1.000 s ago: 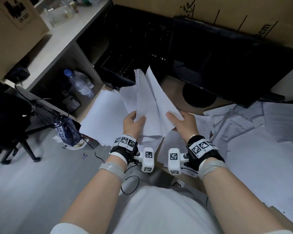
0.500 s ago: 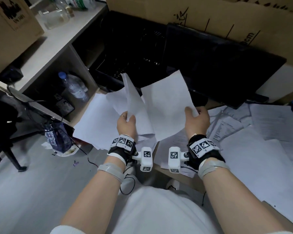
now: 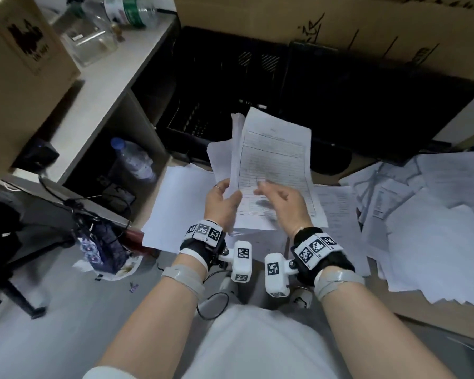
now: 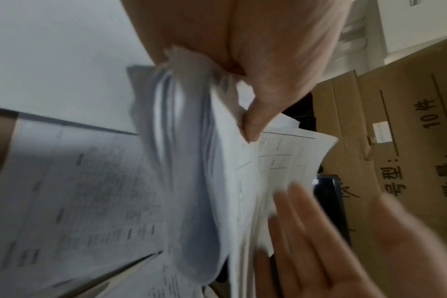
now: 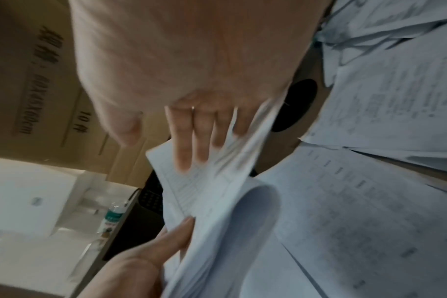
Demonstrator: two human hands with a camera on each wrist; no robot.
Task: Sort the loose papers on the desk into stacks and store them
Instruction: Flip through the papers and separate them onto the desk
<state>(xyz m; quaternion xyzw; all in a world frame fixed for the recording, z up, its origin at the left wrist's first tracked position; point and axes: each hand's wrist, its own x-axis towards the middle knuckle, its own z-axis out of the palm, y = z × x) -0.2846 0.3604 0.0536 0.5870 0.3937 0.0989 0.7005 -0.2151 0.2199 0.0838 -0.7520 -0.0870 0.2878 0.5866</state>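
Left hand [image 3: 222, 203] pinches the sheaf [image 3: 271, 170] upright; right hand [image 3: 281, 199], fingers spread flat, touches its face. Square the edges, then lay it on the loose papers [image 3: 422, 214] at three o'clock.

Mid-frame, the left hand [image 3: 221, 201] grips a sheaf of papers [image 3: 268, 170] by its lower left edge, a printed form facing up. The right hand [image 3: 281, 199], fingers spread and blurred, lies against the form's lower part. Loose sheets [image 3: 411, 214] cover the counter [image 3: 435, 318] at right. A black tray [image 3: 203, 110] sits in the upper middle.
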